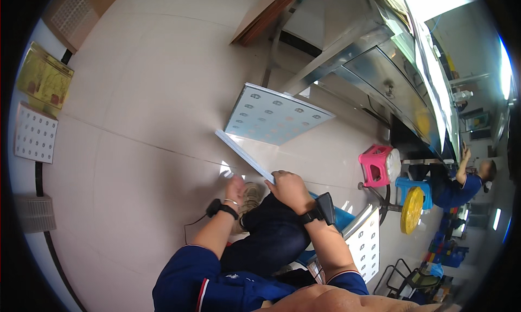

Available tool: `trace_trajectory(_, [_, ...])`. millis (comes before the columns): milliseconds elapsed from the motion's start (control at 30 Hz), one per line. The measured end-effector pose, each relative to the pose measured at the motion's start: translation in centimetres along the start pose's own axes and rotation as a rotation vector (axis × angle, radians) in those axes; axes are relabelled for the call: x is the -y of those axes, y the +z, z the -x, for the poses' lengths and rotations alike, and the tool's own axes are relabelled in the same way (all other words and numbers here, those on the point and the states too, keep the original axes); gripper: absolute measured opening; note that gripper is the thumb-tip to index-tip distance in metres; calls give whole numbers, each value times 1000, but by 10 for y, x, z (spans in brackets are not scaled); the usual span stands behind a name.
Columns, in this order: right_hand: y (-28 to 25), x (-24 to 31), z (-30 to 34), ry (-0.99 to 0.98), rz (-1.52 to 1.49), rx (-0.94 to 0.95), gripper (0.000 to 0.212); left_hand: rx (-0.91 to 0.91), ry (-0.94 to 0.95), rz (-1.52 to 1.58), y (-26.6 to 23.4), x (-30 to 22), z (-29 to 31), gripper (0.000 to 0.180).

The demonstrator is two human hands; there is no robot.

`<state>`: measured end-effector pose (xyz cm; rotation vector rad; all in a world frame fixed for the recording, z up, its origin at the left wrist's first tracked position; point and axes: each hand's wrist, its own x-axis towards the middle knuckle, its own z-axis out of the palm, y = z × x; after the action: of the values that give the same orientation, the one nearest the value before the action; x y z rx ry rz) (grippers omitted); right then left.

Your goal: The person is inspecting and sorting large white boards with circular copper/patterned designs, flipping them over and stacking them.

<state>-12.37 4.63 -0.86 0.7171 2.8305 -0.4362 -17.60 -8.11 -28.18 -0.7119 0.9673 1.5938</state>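
Note:
My right hand (290, 190) grips the near end of a thin white stack of boards or sheets (245, 156), seen edge-on and slanting up to the left. Beyond it, a white panel (278, 116) printed with rows of small dark motifs leans against a table leg; its lower corner lies close to the stack's far end. My left hand (235, 190) hangs just left of the stack, apart from it, above my shoe (249, 199). Its fingers are blurred and partly turned away, so their closure is unclear. Both wrists wear black bands with devices.
A metal table (347, 51) with a drawer stands at the upper right. Right of me are a pink stool (375, 165), a blue stool (415, 191), a yellow round seat (412, 210) and more printed panels (364, 244). Another person (461, 184) sits farther right.

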Motion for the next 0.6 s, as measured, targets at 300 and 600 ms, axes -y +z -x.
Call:
trace_trajectory(300, [-4,4,-2,91,-28,-1,30,174,-424,52,61,127,-70,19])
trace_trajectory(600, [1,-1,1,107,-16,-10,30,71,-332,20,61,142,-73,22])
